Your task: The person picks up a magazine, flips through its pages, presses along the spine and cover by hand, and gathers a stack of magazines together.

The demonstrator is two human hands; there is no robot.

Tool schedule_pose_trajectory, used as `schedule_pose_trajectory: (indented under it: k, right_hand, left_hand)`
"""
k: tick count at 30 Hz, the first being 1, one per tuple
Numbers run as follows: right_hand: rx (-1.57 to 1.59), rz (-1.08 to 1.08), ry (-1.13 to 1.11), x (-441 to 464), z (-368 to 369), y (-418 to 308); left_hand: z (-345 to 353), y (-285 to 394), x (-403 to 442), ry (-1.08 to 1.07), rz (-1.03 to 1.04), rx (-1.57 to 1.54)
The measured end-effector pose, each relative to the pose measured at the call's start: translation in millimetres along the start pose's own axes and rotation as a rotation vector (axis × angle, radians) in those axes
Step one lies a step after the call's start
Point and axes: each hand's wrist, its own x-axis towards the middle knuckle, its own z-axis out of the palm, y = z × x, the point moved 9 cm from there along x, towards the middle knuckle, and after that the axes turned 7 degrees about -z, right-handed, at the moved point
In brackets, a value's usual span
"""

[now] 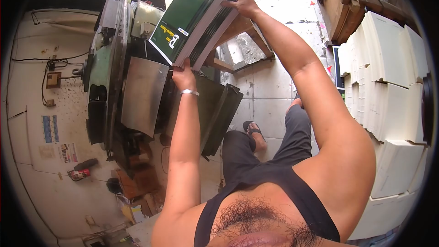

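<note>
A stack of green-covered books (pixel 192 16), with yellow and white lettering on the top cover, is held out at the upper middle of the view. Pale page edges and dark spines show along its side. My left hand (pixel 184 78), with a silver bracelet at the wrist, grips the near lower corner of the stack. At the far upper corner my right hand (pixel 243 4) holds the same stack, its fingers bent over the edge. Part of each hand's grip is hidden by the books. Behind and under the stack is a wooden-framed stand (pixel 249 48).
Left of the stack stands a large machine with a metal plate (pixel 144 96) and a dark green panel (pixel 215 114). Tall piles of white paper blocks (pixel 388 105) line the right side. A wooden table (pixel 347 9) is at upper right, over a tiled floor (pixel 270 110).
</note>
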Motion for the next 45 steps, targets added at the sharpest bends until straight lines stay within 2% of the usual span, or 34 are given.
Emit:
schedule_pose_trajectory:
  k: [4,7,8,11,14,17,19,21,22,24,25,28,32,38,45]
  right_hand:
    - [0.087,-0.056,0.159,-13,0,1]
    - [0.159,0.066,0.137,-22,-1,-2]
    - [0.136,0.050,0.152,-19,-2,1]
    - [0.062,0.016,0.192,-15,3,20]
    - [0.014,-0.014,0.214,-14,4,26]
    - [0.056,-0.018,0.182,-18,4,25]
    - [0.111,-0.046,0.165,-18,5,18]
    - [-0.030,-0.052,0.208,-23,-2,6]
    - [-0.105,-0.054,0.231,-27,-8,0]
    - [-0.026,-0.075,0.306,-28,-10,3]
    - [0.013,-0.092,0.340,-27,-13,3]
    - [-0.102,0.004,0.262,-29,-11,5]
    - [-0.128,-0.005,0.245,-27,-10,7]
    - [-0.152,-0.030,0.261,-27,-12,3]
    - [-0.196,0.002,0.248,-25,-10,7]
  left_hand:
    - [7,2,-8,0.047,-0.021,0.041]
    - [5,-1,-11,0.018,-0.083,0.037]
    - [9,0,-10,-0.002,-0.114,0.030]
    - [7,6,-14,0.066,-0.032,0.068]
    - [7,7,-14,0.073,-0.070,0.161]
    - [7,14,-17,-0.008,-0.106,0.256]
    - [4,-6,-13,-0.103,-0.184,0.027]
    - [6,-7,-15,-0.197,-0.299,-0.264]
    - [5,-11,-14,-0.180,-0.345,-0.378]
    - [1,-20,-11,-0.146,-0.446,-0.610]
    - [-1,-26,-7,-0.158,-0.478,-0.555]
    - [5,-30,5,-0.198,-0.624,-0.602]
    - [21,-19,9,-0.373,-0.698,-0.662]
    - [28,-17,1,-0.446,-0.735,-0.545]
    - [25,-9,-5,-0.412,-0.721,-0.479]
